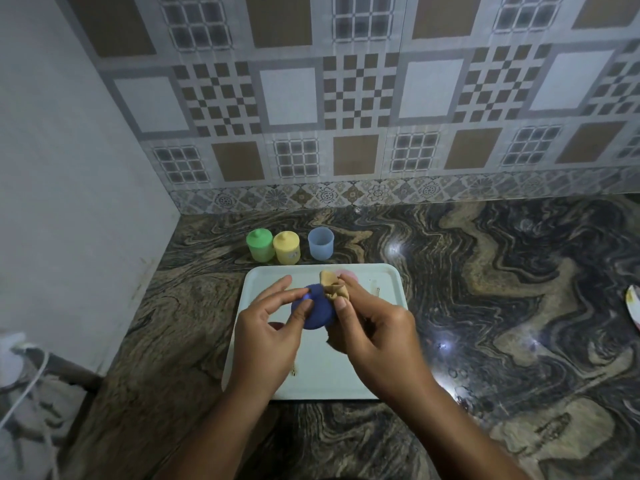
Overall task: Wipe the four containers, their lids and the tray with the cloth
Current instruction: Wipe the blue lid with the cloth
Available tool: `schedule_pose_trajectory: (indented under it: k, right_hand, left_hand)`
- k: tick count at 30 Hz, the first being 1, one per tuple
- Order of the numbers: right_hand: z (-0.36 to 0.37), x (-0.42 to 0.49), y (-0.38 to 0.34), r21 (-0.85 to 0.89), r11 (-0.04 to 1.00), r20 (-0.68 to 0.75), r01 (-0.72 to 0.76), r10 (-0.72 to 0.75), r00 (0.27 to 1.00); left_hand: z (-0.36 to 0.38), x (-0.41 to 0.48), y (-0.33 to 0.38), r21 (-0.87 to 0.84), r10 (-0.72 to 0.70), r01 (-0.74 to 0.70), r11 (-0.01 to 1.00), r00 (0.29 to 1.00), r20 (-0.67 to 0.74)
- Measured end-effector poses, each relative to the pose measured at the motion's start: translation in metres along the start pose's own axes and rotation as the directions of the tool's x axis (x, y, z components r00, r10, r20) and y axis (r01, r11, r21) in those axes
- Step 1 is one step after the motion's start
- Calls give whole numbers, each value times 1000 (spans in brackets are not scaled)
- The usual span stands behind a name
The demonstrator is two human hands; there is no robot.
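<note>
Over the white tray (pixel 384 278) my left hand (pixel 270 327) holds a dark blue lid (pixel 317 313) by its edge and knob. My right hand (pixel 377 327) grips a tan cloth (pixel 330 285) and presses it against the lid's right side. Behind the tray stand a green container (pixel 260 244) and a yellow container (pixel 286 248), both with lids on, and an open pale blue container (pixel 321 243). A pink piece (pixel 349 274) shows behind the cloth on the tray, and a red piece (pixel 276 325) peeks out under my left hand; both are mostly hidden.
The tray sits on a dark marbled counter (pixel 485 289) in a corner, with a tiled wall (pixel 346 116) behind and a plain wall (pixel 69 168) on the left. A white cable (pixel 31 379) hangs at the lower left. A plate edge (pixel 633 308) shows at the far right.
</note>
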State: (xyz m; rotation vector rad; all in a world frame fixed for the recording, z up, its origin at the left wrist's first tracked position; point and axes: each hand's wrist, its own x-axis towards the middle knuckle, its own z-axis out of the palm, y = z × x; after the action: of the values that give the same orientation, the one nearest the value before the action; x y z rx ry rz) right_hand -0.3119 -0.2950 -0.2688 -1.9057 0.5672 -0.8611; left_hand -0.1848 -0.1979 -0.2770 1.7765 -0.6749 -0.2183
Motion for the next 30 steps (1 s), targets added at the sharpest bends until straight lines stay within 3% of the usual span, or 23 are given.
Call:
schedule_pose_trajectory:
  k: [4,7,11,17,22,30]
  right_hand:
    - [6,23,31,-296,933,-82,204,-237,968]
    - [11,58,57,-383,893,-83,234,-286,955]
    - [18,106,97,-437,875,10,208,-226,974]
    - [24,160,131,-527,833,114,171,-131,985]
    - [31,180,146,-498,862,60,89,-69,996]
    - [33,180,160,-434,900,-6,-36,37,999]
  left_hand:
    - [5,34,-22,124,109,-103,987,993,-44]
    - [14,69,-29,171,102,-94,981,994,-37]
    - [33,119,-38,285,32,-31,958,999,0]
    - [69,181,-48,495,25,-69,866,995,95]
    - [97,213,-63,625,17,-127,770,984,179]
    - [122,228,-83,694,-24,-177,698,963,269]
